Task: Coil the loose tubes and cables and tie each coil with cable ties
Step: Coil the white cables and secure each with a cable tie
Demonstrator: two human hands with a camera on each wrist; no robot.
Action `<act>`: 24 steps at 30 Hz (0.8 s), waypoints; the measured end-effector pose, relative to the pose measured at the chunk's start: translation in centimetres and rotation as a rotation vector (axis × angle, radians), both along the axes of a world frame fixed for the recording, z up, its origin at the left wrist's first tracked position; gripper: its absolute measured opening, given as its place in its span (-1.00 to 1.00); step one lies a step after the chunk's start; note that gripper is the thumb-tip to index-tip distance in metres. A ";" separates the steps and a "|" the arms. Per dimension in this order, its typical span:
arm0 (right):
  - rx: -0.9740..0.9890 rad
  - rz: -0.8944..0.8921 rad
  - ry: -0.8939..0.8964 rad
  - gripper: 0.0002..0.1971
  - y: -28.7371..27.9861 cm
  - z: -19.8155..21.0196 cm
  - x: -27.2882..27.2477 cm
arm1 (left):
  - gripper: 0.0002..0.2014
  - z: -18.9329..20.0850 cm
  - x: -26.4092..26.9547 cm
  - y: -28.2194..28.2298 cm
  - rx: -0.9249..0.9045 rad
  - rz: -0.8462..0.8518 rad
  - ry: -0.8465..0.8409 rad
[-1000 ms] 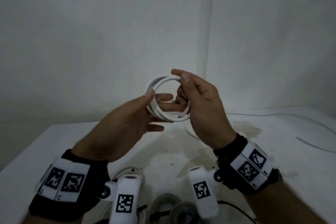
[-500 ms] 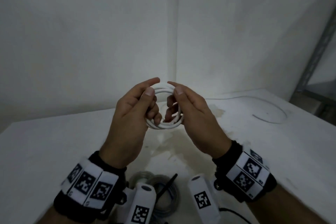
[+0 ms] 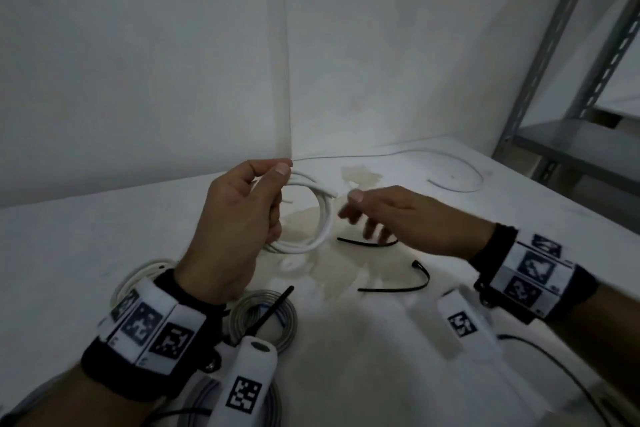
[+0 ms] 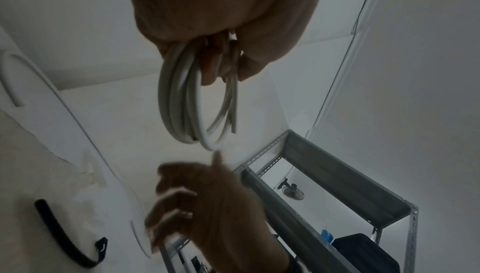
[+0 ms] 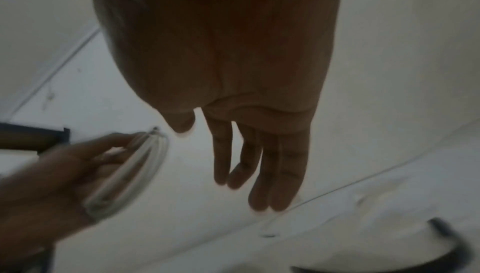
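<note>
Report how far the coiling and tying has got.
Done: a grey coil near the left wrist lies wound, a black tie sticking out of it. In hand: the left hand grips a white tube coil, wound but untied; the right hand is open above a black cable tie on the table. Left: tying this coil, then the loose white tube behind.

Left hand (image 3: 239,218) raised, fingers curled in a grip, right hand (image 3: 408,218) — fingers loose

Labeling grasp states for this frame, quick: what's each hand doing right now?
Left hand: closed around the white tube coil, holding it up off the table.
Right hand: open, fingers straight, holding nothing, above a black cable tie.
</note>
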State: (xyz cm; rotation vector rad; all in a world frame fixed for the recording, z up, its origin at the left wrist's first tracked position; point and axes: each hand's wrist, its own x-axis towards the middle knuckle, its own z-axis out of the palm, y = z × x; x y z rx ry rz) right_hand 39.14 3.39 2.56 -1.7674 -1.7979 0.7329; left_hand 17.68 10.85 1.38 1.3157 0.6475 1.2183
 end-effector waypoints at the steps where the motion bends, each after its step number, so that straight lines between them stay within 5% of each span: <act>1: -0.056 0.005 -0.188 -0.56 -0.1 -0.2 1.4 | -0.87 0.0 0.0 0.0 -0.001 -0.010 -0.003; 4: -0.292 -0.014 -0.668 -0.75 -0.4 -1.8 4.7 | -0.88 -0.1 0.2 0.0 -0.012 -0.048 -0.018; 12: -0.329 -0.176 -0.510 -0.85 0.9 -4.6 5.7 | -0.87 -0.2 0.5 -0.5 -0.028 -0.117 -0.024; 16: 0.010 -0.188 -0.380 -0.99 1.5 -1.4 5.0 | -0.87 0.5 0.0 -0.3 -0.029 -0.129 -0.028; 20: 0.541 -0.233 -0.002 -0.95 2.8 2.2 2.9 | -0.77 1.6 -1.0 0.0 -0.006 -0.163 -0.043; 24: 0.718 -0.171 0.218 -0.91 5.1 3.7 0.7 | -0.73 2.8 -1.8 0.1 0.010 -0.186 -0.051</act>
